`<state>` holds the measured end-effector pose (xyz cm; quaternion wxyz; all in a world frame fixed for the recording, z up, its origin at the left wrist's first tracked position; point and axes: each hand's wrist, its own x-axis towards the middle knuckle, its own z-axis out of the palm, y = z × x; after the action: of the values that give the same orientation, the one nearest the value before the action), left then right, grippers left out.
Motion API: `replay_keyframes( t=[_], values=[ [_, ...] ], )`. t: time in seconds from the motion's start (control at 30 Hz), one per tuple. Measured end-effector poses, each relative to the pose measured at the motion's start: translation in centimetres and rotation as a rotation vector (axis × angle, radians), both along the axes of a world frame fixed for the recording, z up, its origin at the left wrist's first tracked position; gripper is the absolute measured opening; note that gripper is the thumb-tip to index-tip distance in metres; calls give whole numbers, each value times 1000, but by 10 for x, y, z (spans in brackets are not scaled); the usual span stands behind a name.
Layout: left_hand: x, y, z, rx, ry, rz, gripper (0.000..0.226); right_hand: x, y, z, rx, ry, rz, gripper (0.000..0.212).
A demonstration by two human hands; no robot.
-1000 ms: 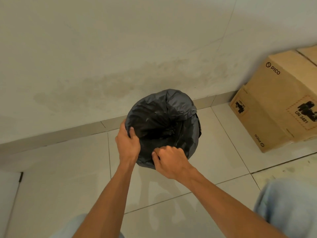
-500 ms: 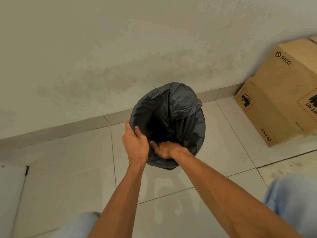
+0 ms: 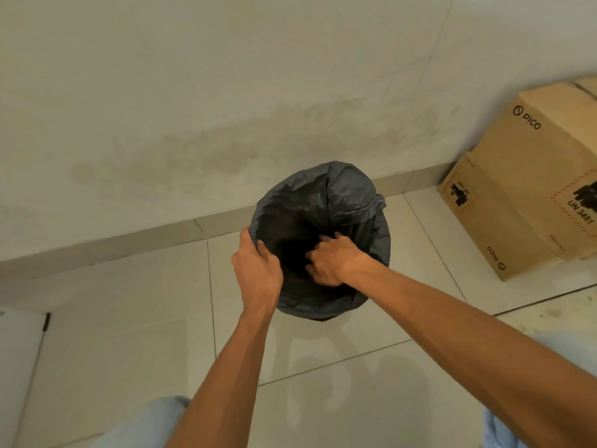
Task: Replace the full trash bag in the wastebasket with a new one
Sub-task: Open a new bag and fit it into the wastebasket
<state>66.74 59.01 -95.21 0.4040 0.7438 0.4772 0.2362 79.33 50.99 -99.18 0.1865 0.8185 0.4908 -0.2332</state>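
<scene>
A black trash bag [image 3: 349, 202] lines and covers a round wastebasket standing on the tiled floor near the wall; the basket itself is hidden under the bag. My left hand [image 3: 256, 270] grips the bag's rim at the near left edge, thumb inside. My right hand [image 3: 332, 258] reaches down inside the bag's opening with its fingers spread against the inner plastic. The bottom of the bag is dark and I cannot see what lies in it.
A brown cardboard box [image 3: 523, 189] marked PICO stands against the wall to the right of the basket. The pale wall's skirting [image 3: 129, 247] runs just behind the basket. My knees in light blue trousers [image 3: 151, 421] show at the bottom edge.
My right hand has moved from the near rim down into the bag's opening. The left hand keeps its hold on the rim. The view has shifted slightly left.
</scene>
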Motion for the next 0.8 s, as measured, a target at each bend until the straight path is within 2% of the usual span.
replay_keyframes(
  t=[0.07,0.13,0.3,0.4,0.53,0.63,0.7,0.8],
  values=[
    [0,6,4,-17,28,-26,32,15,-16,-10,-127,-18,-4,59],
    [2,12,8,-24,47,-78,31,17,-28,-16,-146,2,10,62],
    [19,31,13,-19,100,-187,26,-13,-37,13,193,283,-102,62],
    [28,41,11,32,88,-224,34,-32,-43,33,256,372,-143,63],
    [26,27,9,150,7,-18,63,-43,-42,28,318,323,-205,66],
    [11,-18,10,44,-139,163,75,-41,-40,20,325,333,-277,65],
    [1,-52,3,-53,-218,191,76,-40,-40,20,306,380,-306,63],
    [-1,-72,-15,-77,-243,154,78,-40,-40,23,279,521,-365,56]
  ],
)
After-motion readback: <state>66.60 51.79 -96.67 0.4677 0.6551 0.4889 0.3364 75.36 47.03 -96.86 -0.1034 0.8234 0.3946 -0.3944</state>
